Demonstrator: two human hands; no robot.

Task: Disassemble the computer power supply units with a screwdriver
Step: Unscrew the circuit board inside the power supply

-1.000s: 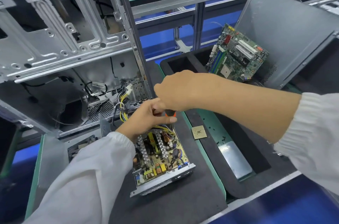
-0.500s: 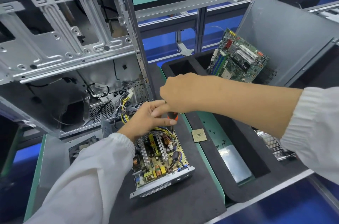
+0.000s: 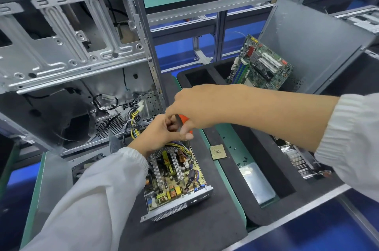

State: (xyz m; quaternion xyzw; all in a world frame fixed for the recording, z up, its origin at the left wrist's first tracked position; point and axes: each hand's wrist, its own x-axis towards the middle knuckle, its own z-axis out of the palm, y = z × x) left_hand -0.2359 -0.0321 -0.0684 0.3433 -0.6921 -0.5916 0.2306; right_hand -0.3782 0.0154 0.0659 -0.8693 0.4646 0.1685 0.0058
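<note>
- The right hand grips an orange-handled screwdriver over the far end of the open power supply.
- The left hand curls its fingers around the screwdriver's shaft.
- The power supply lies on the black mat, just beside the computer case.

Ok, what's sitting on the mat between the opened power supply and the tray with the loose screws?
In the head view, a square CPU chip lies flat at the mat's edge, between the power supply and the screw tray. Nothing else shows there.
</note>
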